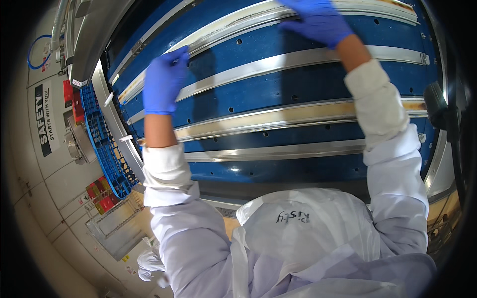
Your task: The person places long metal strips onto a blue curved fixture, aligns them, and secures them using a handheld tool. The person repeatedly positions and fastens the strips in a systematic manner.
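Two blue gloves cover my hands. At the upper left my left hand [165, 84] has its fingers closed in a pinch at a long silver metal strip [238, 27]; the fingertips are partly hidden. My right hand [318, 21], at the top edge of the view, straddles the same strip with its thumb on the near side and fingers on the far side. That strip lies along a pale rail on a blue panel [318, 84] dotted with small round holes. Nearer to me, a silver rail [268, 64] and a cream-faced rail [278, 118] cross the panel.
Another silver rail [278, 153] runs along the panel's near part. A grey metal arm [97, 35] stands at the upper left, a dark knob [436, 105] at the right. Beyond the left edge are a blue plastic pallet [102, 144] and a person in white [150, 260].
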Tool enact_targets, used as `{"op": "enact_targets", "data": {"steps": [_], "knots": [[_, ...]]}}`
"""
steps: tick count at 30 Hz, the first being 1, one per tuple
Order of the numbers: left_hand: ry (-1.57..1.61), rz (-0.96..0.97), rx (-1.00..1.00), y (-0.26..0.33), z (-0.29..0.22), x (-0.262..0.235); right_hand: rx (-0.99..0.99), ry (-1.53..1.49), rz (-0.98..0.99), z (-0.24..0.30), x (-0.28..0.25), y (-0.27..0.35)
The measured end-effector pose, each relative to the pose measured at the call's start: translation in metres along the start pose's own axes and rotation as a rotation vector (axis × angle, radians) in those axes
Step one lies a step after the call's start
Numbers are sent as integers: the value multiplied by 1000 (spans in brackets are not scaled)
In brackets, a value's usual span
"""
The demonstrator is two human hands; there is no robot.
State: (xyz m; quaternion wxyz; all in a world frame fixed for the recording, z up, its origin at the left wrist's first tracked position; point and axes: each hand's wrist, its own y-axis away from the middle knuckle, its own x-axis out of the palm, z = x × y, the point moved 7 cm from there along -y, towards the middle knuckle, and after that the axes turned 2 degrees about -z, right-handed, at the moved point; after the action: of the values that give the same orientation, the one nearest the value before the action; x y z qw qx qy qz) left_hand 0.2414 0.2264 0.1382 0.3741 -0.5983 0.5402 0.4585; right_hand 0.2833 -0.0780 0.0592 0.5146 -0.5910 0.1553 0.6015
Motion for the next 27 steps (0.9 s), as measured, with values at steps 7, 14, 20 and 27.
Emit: {"op": "enact_targets", "data": {"steps": [7,14,20,27], "knots": [[-175,-8,29,4,-93,17,162,140,97,-87,-45,38],[-211,-15,98,-10,-90,28,149,148,60,-87,-39,39],[-390,-17,86,-12,-104,41,152,146,43,-85,-42,40],[-438,7,93,-11,-103,36,161,130,63,-86,-38,37]]}}
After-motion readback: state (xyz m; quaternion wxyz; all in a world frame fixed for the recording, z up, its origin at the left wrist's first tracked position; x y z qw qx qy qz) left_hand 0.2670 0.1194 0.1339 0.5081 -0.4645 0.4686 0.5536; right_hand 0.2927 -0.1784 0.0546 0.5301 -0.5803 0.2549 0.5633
